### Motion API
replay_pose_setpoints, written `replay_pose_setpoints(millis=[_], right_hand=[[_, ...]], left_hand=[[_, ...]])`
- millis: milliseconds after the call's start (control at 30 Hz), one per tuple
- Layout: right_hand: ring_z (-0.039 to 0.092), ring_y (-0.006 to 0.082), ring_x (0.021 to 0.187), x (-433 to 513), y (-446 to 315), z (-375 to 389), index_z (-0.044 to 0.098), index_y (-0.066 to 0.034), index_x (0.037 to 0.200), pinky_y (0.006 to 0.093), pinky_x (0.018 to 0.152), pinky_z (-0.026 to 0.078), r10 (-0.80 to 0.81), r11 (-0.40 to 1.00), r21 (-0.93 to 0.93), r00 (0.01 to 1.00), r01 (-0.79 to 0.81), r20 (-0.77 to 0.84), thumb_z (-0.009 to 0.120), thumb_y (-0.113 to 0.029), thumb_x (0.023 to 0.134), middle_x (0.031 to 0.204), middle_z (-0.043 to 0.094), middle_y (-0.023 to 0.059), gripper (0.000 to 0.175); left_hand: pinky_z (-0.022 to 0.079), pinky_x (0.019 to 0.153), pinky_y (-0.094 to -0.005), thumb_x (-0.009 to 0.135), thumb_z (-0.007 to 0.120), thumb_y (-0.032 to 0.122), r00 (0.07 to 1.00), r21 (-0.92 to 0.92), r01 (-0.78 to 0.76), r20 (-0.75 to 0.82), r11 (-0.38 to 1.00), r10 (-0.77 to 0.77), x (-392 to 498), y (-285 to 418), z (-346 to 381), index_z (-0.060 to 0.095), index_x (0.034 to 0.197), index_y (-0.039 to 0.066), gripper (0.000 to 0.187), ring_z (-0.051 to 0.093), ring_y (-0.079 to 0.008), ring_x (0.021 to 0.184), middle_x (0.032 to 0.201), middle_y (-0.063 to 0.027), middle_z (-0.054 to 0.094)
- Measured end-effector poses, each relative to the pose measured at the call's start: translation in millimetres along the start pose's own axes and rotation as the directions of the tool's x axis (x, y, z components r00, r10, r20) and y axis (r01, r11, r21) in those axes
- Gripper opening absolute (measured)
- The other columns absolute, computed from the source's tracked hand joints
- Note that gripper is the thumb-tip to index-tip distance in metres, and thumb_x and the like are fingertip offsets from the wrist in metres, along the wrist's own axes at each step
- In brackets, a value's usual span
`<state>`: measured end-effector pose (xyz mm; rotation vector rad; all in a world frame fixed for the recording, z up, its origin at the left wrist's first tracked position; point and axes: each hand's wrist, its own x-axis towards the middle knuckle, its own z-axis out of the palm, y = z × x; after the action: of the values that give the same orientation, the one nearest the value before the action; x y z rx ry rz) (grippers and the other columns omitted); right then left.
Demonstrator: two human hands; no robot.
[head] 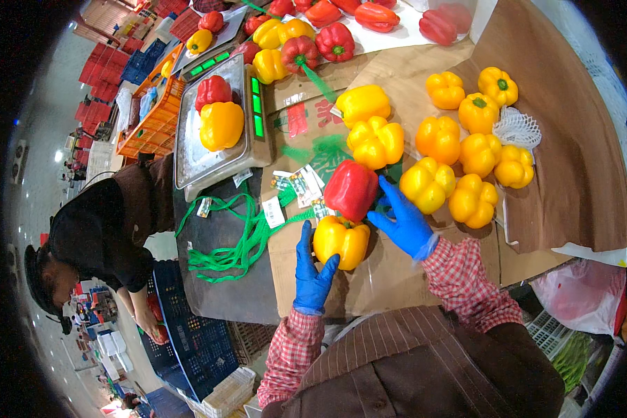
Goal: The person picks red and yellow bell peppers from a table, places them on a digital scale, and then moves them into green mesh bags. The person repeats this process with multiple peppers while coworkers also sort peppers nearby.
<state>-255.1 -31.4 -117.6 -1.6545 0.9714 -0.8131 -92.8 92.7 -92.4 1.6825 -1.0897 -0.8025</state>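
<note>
My left hand (313, 277), in a blue glove, cups a yellow bell pepper (342, 243), fingers along its left side and thumb at its near edge. Just beyond it lies a red bell pepper (350, 189), close against the yellow one. My right hand (405, 222), also gloved in blue, is beside the red pepper with fingers spread and fingertips at its right edge; whether they press on it is unclear. Green mesh net sleeves (245, 235) with printed tags (274, 211) lie to the left, some ends reaching near the two peppers.
A weighing scale (214, 162) at the left carries a red and a yellow pepper. Several yellow peppers (437, 140) and a white foam net (517, 127) lie to the right on cardboard (386, 282). Red peppers (334, 42) lie at the back. A person (99, 224) bends over blue crates (198, 334).
</note>
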Motion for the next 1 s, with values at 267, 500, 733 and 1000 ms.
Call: replay_pose_setpoints(millis=[267,500,733,1000], right_hand=[[0.055,0.0191,0.082,-22.1,-38.6,-20.0,0.054,-0.006,0.104,0.0276,0.073,0.044,-0.121,0.993,-0.002,0.993,0.121,-0.015,0.056,-0.002,0.076,0.097,0.055,0.0084,0.028],[0.054,0.0241,0.09,18.5,-50.8,-12.0,0.06,-0.0079,0.093,0.0311,0.078,0.043,-0.319,0.943,0.034,0.93,0.33,-0.182,0.052,-0.007,0.079,0.096,0.056,0.0094,0.017],[0.049,0.0293,0.096,52.2,-29.4,14.9,0.056,-0.0065,0.1,0.038,0.085,0.038,-0.415,0.909,-0.111,0.895,0.402,-0.164,0.051,-0.015,0.078,0.103,0.053,0.0111,0.025],[0.05,0.0282,0.095,54.1,-8.1,14.9,0.056,-0.0083,0.1,0.0391,0.083,0.038,-0.488,0.866,-0.153,0.871,0.477,-0.047,0.047,-0.017,0.079,0.103,0.054,0.0091,0.025]], left_hand=[[0.035,0.091,-0.0358,0.064,0.072,0.015,0.977,0.217,-0.211,0.069,0.953,0.2,43.6,26.5,3.6,0.028,0.129,0.008,0.079,0.035,-0.0301,0.116,0.127,-0.016,0.032],[0.032,0.093,-0.0355,0.068,0.068,0.02,0.945,0.167,-0.25,0.259,0.954,0.202,94.4,31.3,25.7,0.028,0.129,0.007,0.074,0.038,-0.033,0.114,0.124,-0.02,0.036],[0.04,0.082,-0.0278,0.072,0.062,0.004,0.967,0.078,-0.096,0.243,0.992,0.075,70.2,27.1,11.9,0.04,0.123,0.009,0.056,0.051,-0.0183,0.095,0.106,-0.0098,0.051],[0.04,0.075,-0.0244,0.075,0.059,0.003,0.983,0.114,-0.167,0.101,0.979,0.156,136.1,35.5,1.4,0.046,0.118,0.009,0.045,0.052,-0.0138,0.087,0.102,-0.0067,0.054]])
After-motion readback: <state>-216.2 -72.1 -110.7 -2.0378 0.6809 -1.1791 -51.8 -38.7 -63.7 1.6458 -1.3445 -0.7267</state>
